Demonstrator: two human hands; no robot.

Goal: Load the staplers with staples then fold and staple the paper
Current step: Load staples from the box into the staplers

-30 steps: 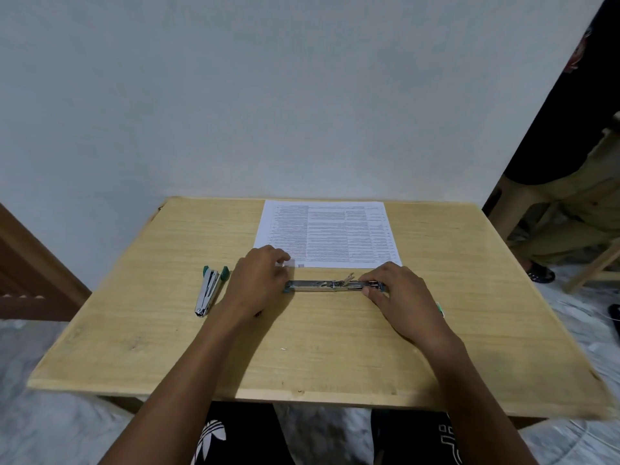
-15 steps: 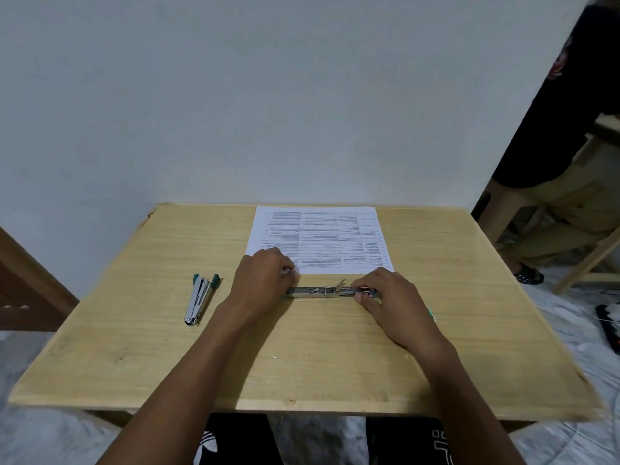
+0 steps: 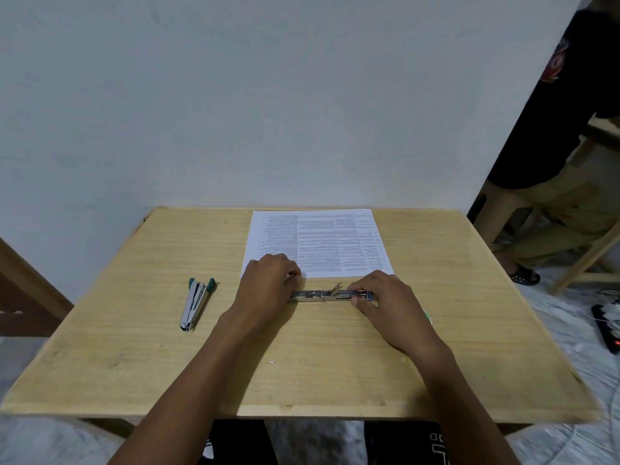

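The open stapler [image 3: 322, 294], a flat bright-metal strip on the wooden desk [image 3: 335, 364] just before the printed paper [image 3: 335, 243], has both ends hidden: the left hand [image 3: 268, 285] grips one with curled fingers, the right hand [image 3: 385, 305] pinches the other. A second stapler [image 3: 195, 305], chrome and green-tipped, lies left.

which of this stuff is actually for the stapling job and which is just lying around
For the job: open stapler, held at its ends by left hand and right hand; green-tipped stapler; printed sheet.
Just lying about: power strip on the floor; wooden stool beside the table.
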